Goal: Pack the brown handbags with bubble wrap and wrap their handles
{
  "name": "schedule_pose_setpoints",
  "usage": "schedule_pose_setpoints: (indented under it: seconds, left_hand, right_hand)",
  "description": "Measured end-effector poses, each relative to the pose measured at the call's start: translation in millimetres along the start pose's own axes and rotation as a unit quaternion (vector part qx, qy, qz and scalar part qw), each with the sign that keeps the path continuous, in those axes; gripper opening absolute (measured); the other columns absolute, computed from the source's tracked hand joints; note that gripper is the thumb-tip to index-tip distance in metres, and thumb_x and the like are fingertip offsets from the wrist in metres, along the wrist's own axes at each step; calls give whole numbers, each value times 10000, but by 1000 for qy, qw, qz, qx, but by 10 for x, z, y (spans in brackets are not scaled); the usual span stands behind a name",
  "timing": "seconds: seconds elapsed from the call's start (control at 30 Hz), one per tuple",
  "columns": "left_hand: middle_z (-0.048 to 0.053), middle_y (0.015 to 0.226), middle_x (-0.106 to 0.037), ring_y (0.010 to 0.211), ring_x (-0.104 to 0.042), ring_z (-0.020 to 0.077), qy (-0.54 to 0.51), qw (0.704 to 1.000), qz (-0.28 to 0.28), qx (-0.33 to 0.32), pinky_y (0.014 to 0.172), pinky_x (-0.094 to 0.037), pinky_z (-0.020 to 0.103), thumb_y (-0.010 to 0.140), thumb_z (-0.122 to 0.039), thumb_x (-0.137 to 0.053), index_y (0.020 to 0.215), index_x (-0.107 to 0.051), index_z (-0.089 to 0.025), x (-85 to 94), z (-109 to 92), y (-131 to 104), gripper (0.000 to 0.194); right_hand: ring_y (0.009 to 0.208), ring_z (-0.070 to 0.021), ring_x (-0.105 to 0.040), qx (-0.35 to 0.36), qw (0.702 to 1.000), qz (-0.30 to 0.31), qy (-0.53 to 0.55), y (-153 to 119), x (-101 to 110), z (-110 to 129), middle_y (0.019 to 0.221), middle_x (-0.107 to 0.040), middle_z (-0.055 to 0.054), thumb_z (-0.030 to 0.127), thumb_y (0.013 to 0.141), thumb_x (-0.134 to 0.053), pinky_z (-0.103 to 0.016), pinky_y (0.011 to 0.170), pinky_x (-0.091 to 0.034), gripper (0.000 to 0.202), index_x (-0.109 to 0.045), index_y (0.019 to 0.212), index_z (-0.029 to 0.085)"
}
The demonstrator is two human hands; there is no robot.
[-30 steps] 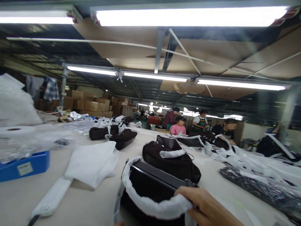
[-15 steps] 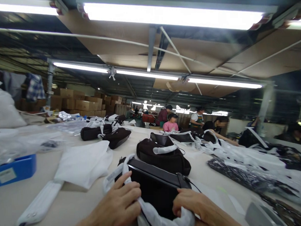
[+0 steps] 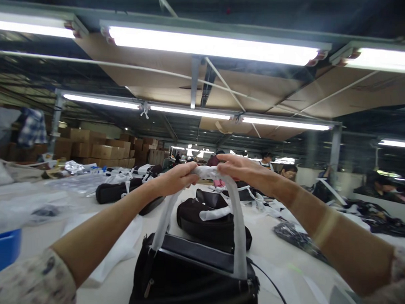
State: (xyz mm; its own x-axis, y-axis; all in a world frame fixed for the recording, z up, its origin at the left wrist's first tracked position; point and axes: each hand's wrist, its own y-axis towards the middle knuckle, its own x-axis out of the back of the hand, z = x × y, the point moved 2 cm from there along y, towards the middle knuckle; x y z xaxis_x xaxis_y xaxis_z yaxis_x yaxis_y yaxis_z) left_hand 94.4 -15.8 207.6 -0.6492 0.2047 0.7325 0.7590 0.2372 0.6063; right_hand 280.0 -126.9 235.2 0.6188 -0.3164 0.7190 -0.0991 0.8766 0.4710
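A black handbag point(image 3: 193, 276) stands upright on the table in front of me. Its handle point(image 3: 239, 230), wrapped in white padding, is raised in an arch above the bag. My left hand point(image 3: 178, 177) grips the top of that arch from the left, fingers curled round the wrapping. From the right, my right hand point(image 3: 234, 166) pinches the same top section, close to the left hand. A zipper pull shows on the bag's left front. Right behind it lies another dark bag point(image 3: 205, 220) with a white-wrapped handle.
Further dark bags point(image 3: 112, 190) lie at the back left, near white wrapping sheets point(image 3: 117, 246). A blue bin point(image 3: 6, 249) is at the left edge. Plastic-wrapped black items point(image 3: 296, 237) lie on the right. Co-workers point(image 3: 288, 171) are at the far side.
Both hands have gone from the bag's front up to its handle. The handle, earlier hanging down over the front, now stands raised above the bag. The head view has tilted slightly up.
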Motion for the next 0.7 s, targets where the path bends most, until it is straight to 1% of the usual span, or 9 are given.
schedule_pose_setpoints:
  seconds: [0.07, 0.17, 0.2, 0.33, 0.4, 0.47, 0.5, 0.6, 0.7]
  left_hand:
    - [-28, 730, -485, 689, -498, 134, -25, 1000, -13, 9, 668, -417, 265, 912, -290, -429, 789, -477, -187, -16, 51, -9, 167]
    - [-31, 734, -485, 650, -502, 120, -61, 997, -31, 29, 640, -437, 259, 915, -333, -431, 846, -478, -181, -35, 90, -98, 174]
    - [-33, 752, -494, 634, -501, 113, -71, 996, -36, 36, 618, -437, 253, 902, -338, -463, 923, -481, -174, -32, 88, -132, 167]
    - [-39, 800, -550, 634, -531, 111, -69, 994, -27, 82, 576, -432, 225, 816, -312, -627, 1288, -359, -155, 29, 56, -191, 565]
    - [-38, 729, -561, 623, -549, 118, -44, 993, 14, 111, 571, -445, 221, 832, -268, -605, 1191, -496, -135, 55, 84, -141, 398]
    - [-40, 625, -533, 555, -538, 114, -17, 989, 49, 135, 548, -455, 227, 876, -222, -528, 942, -616, -129, 50, 170, -41, 144]
    - [-41, 588, -516, 524, -527, 113, -1, 988, 53, 145, 536, -458, 233, 903, -213, -491, 851, -629, -130, 34, 229, 25, 169]
    - [-24, 662, -577, 593, -580, 129, 76, 983, 9, 166, 593, -502, 265, 969, -253, -488, 833, -640, -131, -54, 417, 254, 238]
    - [32, 937, -666, 828, -649, 173, 172, 966, -81, 174, 768, -545, 358, 970, -329, -561, 985, -637, -136, -91, 500, 495, 208]
  right_hand:
    - [855, -228, -650, 18, 986, 1, -166, 128, -113, 59, 987, -698, -79, 404, 721, -771, -286, 714, -482, 841, -415, 1433, 134]
    - [762, -191, -597, 24, 953, -22, -300, 231, -324, 99, 835, -665, -53, 238, 822, -642, -258, 644, -388, 327, -620, 1133, 137]
    - [758, -188, -581, 26, 951, -33, -308, 249, -380, 104, 821, -655, -60, 214, 873, -561, -260, 636, -363, 183, -644, 1018, 139]
    - [734, -179, -542, 41, 951, -55, -301, 314, -468, 98, 806, -635, -64, 231, 927, -450, -267, 620, -315, 198, -622, 864, 154]
    - [693, -166, -526, 45, 955, -56, -288, 385, -443, 59, 772, -628, -49, 234, 905, -453, -261, 603, -313, 189, -613, 840, 159]
    - [654, -151, -514, 48, 959, -46, -274, 497, -414, -28, 721, -618, -25, 220, 857, -475, -250, 585, -320, 165, -607, 772, 167]
    - [641, -147, -511, 48, 961, -43, -269, 564, -408, -92, 695, -611, -14, 212, 830, -488, -245, 580, -324, 153, -600, 735, 172]
    - [643, -155, -510, 38, 960, -80, -267, 770, -429, -329, 671, -597, -11, 216, 800, -494, -245, 592, -334, 143, -571, 684, 186]
    - [678, -185, -517, 28, 946, -176, -270, 953, -447, -501, 712, -604, -46, 244, 848, -435, -266, 610, -332, 164, -548, 739, 196]
